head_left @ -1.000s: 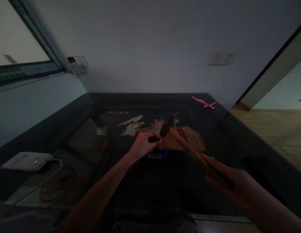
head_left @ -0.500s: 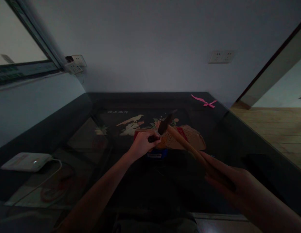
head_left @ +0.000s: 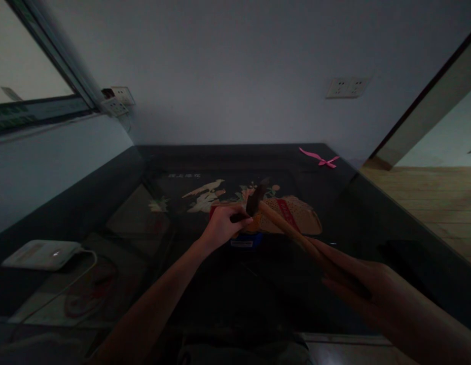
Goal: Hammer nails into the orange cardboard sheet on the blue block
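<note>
My right hand (head_left: 357, 279) grips the wooden handle of a hammer (head_left: 284, 224), which slants up and left. Its dark head lies right beside the fingertips of my left hand (head_left: 223, 222). Those fingers are pinched together over a cardboard piece with a red band (head_left: 286, 213) and dotted holes; whatever they hold is too small and dark to make out. Below the fingers sits a blue item with a pale label (head_left: 245, 242), partly covered by my left hand. An orange-brown patch shows between the blue item and the hammer head.
A pink ribbon (head_left: 322, 161) lies at the far right of the dark tabletop (head_left: 227, 284). At the left, a white power bank-like device (head_left: 41, 254) has a white cable trailing from it. Wall sockets (head_left: 347, 87) are on the wall behind.
The hammer head has dropped slightly and shifted a little left, nearer my left fingertips. My left hand stays in almost the same place.
</note>
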A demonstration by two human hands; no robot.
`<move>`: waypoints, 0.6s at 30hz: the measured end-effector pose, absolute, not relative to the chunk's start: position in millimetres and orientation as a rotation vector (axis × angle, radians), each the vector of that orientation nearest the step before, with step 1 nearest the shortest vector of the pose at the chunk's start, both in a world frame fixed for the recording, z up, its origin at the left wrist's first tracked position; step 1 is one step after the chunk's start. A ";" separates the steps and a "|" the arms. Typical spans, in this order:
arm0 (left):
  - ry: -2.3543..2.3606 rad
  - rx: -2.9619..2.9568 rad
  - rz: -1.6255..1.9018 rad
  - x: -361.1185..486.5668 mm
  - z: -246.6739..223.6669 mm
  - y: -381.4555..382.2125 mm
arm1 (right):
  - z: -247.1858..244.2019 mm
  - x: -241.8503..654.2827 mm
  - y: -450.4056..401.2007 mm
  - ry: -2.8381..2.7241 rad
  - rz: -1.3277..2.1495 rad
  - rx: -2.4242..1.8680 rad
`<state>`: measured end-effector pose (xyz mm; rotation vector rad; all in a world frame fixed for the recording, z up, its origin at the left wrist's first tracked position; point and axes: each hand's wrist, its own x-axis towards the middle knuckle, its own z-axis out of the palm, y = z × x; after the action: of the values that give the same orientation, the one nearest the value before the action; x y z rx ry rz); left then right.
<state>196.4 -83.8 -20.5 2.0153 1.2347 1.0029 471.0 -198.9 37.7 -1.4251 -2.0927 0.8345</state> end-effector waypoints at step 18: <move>1.231 1.984 0.985 195.5 -27.4 -81.3 | 38.1 467.4 -196.3 -2.108 0.797 -1.470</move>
<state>195.5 -81.3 -27.4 1.9841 1.2308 0.9848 467.4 -196.3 38.1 -1.4695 -2.1084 0.7970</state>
